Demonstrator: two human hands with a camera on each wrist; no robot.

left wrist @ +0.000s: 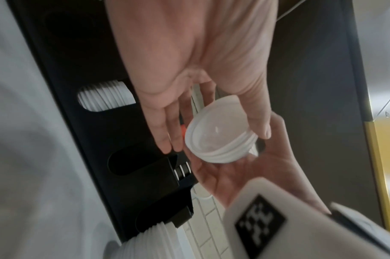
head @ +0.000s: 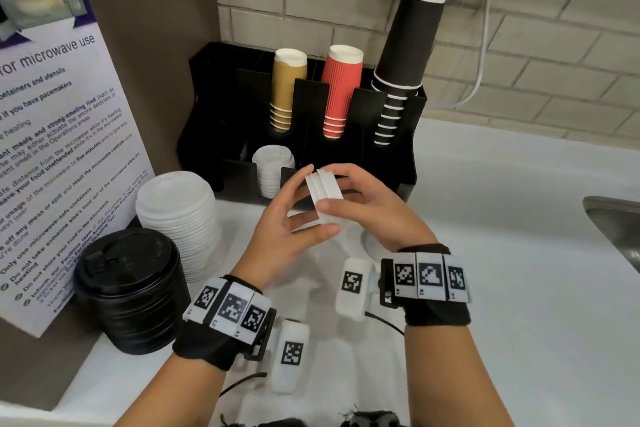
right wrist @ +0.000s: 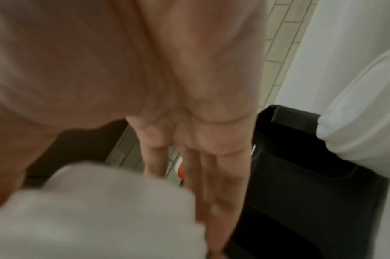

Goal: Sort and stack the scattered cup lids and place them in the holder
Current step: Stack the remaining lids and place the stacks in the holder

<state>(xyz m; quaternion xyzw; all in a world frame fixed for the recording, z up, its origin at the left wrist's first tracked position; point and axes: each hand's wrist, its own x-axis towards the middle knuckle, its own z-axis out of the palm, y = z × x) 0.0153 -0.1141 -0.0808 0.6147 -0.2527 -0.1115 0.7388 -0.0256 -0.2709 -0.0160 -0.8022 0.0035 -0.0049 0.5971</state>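
Small white plastic cup lids (head: 323,192), nested in a short stack, are held edge-up between both hands above the white tabletop (head: 485,253), just in front of the black compartmented holder (head: 388,149). The left hand (head: 291,218) cradles one side with thumb and relaxed fingers; the right hand (head: 367,208) curls round the other, likely squaring the rims before slotting them beside the white stack already in the holder (head: 272,170).

Right wrist view's white lids (right wrist: 101,210) blurred.
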